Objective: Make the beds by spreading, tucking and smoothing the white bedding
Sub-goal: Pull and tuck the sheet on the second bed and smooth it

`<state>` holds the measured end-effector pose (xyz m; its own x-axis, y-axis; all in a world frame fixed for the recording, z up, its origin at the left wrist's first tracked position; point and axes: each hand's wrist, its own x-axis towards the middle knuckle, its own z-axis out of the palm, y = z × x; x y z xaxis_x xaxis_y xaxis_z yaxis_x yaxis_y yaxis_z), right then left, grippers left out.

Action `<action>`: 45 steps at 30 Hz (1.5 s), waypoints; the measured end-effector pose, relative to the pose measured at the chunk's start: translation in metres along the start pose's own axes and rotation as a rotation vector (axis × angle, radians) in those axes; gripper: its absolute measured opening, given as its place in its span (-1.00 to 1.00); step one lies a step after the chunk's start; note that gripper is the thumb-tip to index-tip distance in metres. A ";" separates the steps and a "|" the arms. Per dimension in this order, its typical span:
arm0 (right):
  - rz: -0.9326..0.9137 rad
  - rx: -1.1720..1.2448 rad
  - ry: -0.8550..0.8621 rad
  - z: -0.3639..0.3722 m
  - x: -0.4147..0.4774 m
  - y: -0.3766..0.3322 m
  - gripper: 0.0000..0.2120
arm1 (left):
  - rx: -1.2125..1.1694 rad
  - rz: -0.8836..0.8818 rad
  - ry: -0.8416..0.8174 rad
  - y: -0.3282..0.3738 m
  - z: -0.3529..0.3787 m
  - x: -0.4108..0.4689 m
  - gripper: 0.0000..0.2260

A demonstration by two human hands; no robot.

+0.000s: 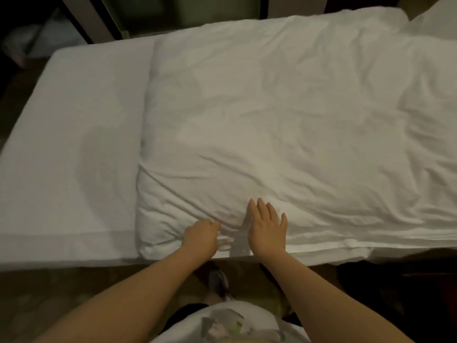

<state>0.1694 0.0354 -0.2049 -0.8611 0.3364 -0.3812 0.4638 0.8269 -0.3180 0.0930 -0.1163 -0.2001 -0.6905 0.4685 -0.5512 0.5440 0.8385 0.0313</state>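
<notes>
Left hand (200, 235) pinches a fold of the puffy, creased white duvet (284, 120); right hand (267, 227) presses flat on it, fingers spread

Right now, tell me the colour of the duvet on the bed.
Plain white, no pattern; the duvet shows best in the head view, the only one.

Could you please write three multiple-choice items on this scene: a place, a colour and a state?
1. Where does the bare sheet lie? A. left of the duvet B. right of it C. on it
2. The duvet's colour? A. blue B. white C. red
3. The right hand is: A. fisted B. holding a cup C. flat on the duvet
Answers: 1 A, sheet shows past the duvet's left edge; 2 B, plainly white; 3 C, fingers straight on the fabric.
</notes>
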 end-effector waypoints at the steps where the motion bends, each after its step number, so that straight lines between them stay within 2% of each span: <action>1: -0.009 0.013 0.000 0.006 -0.001 -0.015 -0.33 | 0.022 -0.003 -0.011 -0.017 0.001 -0.004 -0.62; 6: -0.134 0.036 0.047 0.033 0.012 -0.059 -0.30 | 0.076 0.008 0.042 -0.067 0.016 -0.008 -0.60; 9: -0.174 -0.013 -0.038 0.053 0.029 -0.070 -0.22 | 0.079 0.005 0.103 -0.088 0.035 -0.002 -0.38; 12: -0.171 -0.070 -0.089 0.071 0.053 -0.073 -0.07 | 0.121 0.099 0.156 -0.110 0.058 0.014 -0.04; 15: -0.207 -0.197 -0.125 0.092 0.070 -0.062 0.12 | 0.171 0.164 0.241 -0.126 0.085 0.035 0.06; 17: -0.239 -0.302 -0.117 0.106 0.075 -0.053 0.17 | 0.158 0.181 0.296 -0.127 0.101 0.041 0.04; 21: -0.229 -0.402 -0.055 0.125 0.081 -0.050 0.16 | 0.139 0.180 0.371 -0.123 0.128 0.037 -0.07; 28: -0.479 -0.327 0.237 0.163 0.112 0.002 0.14 | 0.172 0.232 0.684 -0.121 0.163 0.066 -0.26; 31: -0.603 -0.205 0.421 0.181 0.136 0.021 0.09 | 0.245 0.246 0.825 -0.115 0.176 0.091 -0.50; 34: -0.672 -0.140 0.534 0.186 0.142 0.028 0.08 | 0.257 0.251 0.933 -0.115 0.179 0.106 -0.53; 37: -0.732 -0.069 0.627 0.189 0.138 0.030 0.05 | 0.276 0.261 0.935 -0.119 0.178 0.106 -0.51; 41: -0.787 -0.066 0.643 0.191 0.140 0.033 -0.05 | 0.306 0.217 0.807 -0.109 0.171 0.091 -0.44; 43: -0.795 -0.074 0.637 0.190 0.140 0.033 -0.05 | 0.305 0.131 0.724 -0.104 0.168 0.082 -0.40; 45: -0.793 -0.075 0.620 0.189 0.139 0.032 -0.04 | 0.324 0.058 0.609 -0.107 0.167 0.077 -0.46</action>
<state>0.1038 0.0240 -0.4319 -0.8813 -0.1658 0.4425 -0.2860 0.9326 -0.2202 0.0614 -0.2159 -0.3852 -0.7491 0.6623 0.0130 0.6376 0.7263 -0.2567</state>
